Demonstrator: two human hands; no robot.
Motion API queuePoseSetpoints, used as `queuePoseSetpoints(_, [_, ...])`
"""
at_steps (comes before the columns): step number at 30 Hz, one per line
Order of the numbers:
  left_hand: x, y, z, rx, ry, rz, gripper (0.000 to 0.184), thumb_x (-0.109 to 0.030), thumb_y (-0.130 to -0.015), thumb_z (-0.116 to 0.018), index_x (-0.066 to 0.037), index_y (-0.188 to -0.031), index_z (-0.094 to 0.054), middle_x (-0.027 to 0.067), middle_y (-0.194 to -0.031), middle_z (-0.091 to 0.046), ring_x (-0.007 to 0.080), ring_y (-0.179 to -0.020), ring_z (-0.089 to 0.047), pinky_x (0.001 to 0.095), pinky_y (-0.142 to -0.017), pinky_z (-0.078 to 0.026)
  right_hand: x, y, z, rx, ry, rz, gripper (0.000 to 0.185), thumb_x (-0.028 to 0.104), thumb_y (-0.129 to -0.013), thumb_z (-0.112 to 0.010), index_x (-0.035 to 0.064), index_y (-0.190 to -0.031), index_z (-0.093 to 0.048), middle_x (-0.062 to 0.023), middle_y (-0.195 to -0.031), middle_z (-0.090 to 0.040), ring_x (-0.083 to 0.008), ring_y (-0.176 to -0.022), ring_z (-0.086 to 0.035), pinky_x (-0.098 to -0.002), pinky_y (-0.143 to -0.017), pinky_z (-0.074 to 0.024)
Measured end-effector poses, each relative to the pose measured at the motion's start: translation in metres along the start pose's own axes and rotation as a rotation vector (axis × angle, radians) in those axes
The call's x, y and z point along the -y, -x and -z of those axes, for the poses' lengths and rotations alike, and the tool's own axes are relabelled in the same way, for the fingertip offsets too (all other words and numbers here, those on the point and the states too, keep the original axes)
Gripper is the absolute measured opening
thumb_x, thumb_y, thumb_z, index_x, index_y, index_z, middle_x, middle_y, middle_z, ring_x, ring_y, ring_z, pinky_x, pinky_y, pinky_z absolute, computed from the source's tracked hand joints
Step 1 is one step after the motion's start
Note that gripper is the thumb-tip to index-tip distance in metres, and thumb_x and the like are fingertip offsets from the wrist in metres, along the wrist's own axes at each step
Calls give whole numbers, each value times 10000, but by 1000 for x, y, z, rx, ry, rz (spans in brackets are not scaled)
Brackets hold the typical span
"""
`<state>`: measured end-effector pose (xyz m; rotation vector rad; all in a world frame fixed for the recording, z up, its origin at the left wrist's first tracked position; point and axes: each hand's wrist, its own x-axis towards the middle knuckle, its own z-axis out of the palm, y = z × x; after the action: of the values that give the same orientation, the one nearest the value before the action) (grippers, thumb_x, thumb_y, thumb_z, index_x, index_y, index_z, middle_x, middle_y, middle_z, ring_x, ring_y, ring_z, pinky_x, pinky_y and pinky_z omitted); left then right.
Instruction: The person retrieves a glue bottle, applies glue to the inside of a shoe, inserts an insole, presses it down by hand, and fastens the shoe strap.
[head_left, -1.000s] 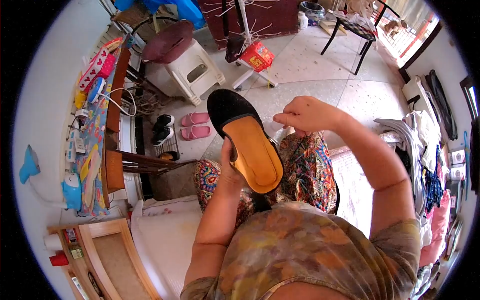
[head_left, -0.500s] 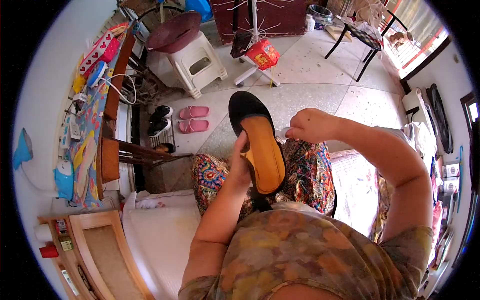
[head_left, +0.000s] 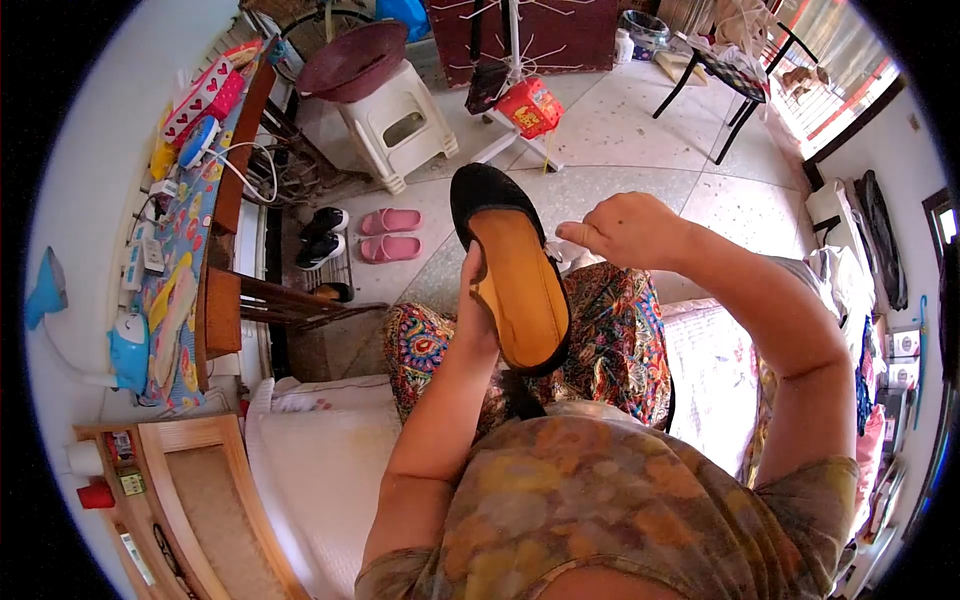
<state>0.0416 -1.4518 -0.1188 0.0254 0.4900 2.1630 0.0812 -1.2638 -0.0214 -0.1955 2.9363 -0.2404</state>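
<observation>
A black shoe [head_left: 517,285] with a tan insole is held up over my lap, its toe pointing away from me. My left hand [head_left: 476,300] grips the shoe's left side, with the fingers hidden beneath it. To the right of the shoe, my right hand [head_left: 622,232] is closed, thumb and fingers pressed together. Something small and pale shows just below its fingertips, too unclear to name. Patterned trousers [head_left: 620,340] cover my knees under the shoe.
Pink slippers [head_left: 390,235] and black sneakers [head_left: 322,238] are on the floor ahead left. A white stool [head_left: 400,130] bears a maroon basin [head_left: 353,62]. A black chair [head_left: 725,80] stands far right. Beside me at left is a cluttered table [head_left: 215,200].
The shoe and my left hand have shifted right since the oldest frame, and the shoe has risen slightly in the last half second. My right hand dipped, then came back up.
</observation>
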Motion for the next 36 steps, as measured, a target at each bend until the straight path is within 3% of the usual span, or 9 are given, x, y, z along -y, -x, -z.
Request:
queuePoseSetpoints(10, [4,0,-2,-129,-16,27,501,-512,-791,-427,-97,-1062,-501,108,-872,-590,278,-731,-588,411,-643,-498,-4,16,-11,-136,-171,18,242,284,-729,-589,46,-748,-548,-150,-689,-581,-338,-666,-550,-408,-596,-427])
queuePoseSetpoints(12, [6,2,-2,-67,7,26,489,-487,-816,-404,-85,-1078,-493,100,-921,-583,245,-797,-578,377,-700,-478,-3,20,-12,-158,-211,32,225,255,-713,-610,50,-764,-531,-148,-693,-579,-337,-664,-548,-408,-592,-423])
queuePoseSetpoints(21, [6,0,18,188,192,171,534,-481,-804,-427,-31,-1084,-497,123,-968,-587,237,-846,-581,351,-764,-464,-8,26,-14,-415,114,685,183,181,-635,-581,70,-677,-441,-65,-637,-450,-236,-640,-485,-344,-599,-406])
queuePoseSetpoints(25, [3,9,4,188,174,155,521,-456,-844,-377,-31,-1135,-458,130,-1021,-568,232,-913,-564,360,-829,-433,-6,30,-19,-322,-58,408,187,188,-698,-573,34,-790,-519,-101,-664,-519,-282,-622,-523,-357,-574,-426])
queuePoseSetpoints(26, [6,6,14,239,227,170,533,-465,-838,-393,-25,-1131,-458,135,-1032,-562,234,-925,-559,364,-838,-428,-8,29,-21,-186,-170,280,194,212,-728,-555,26,-782,-539,-116,-659,-535,-289,-621,-533,-363,-574,-432])
queuePoseSetpoints(28, [2,17,-11,-5,140,184,492,-448,-824,-410,-51,-1105,-491,121,-967,-588,229,-856,-582,356,-793,-452,-5,25,-19,-51,-278,160,219,236,-758,-536,18,-773,-559,-131,-653,-551,-297,-619,-544,-370,-573,-438])
queuePoseSetpoints(30, [4,18,-10,3,130,204,507,-458,-823,-407,-44,-1106,-487,120,-978,-585,223,-878,-576,354,-821,-434,-1,21,-11,385,-545,-218,304,282,-791,-483,12,-682,-573,-141,-623,-557,-291,-617,-553,-372,-571,-440])
queuePoseSetpoints(31, [4,20,-11,-14,88,191,514,-461,-820,-412,-40,-1107,-485,120,-987,-583,222,-883,-574,349,-824,-432,-4,21,-14,270,-437,-22,343,292,-799,-455,14,-643,-580,-150,-617,-559,-289,-598,-555,-378,-565,-438])
queuePoseSetpoints(36, [1,20,-5,-30,33,198,526,-469,-805,-445,-45,-1114,-486,113,-1000,-582,220,-886,-574,336,-824,-433,1,26,-22,5,-300,62,250,254,-761,-524,26,-665,-561,-173,-637,-550,-339,-618,-543,-396,-569,-430])
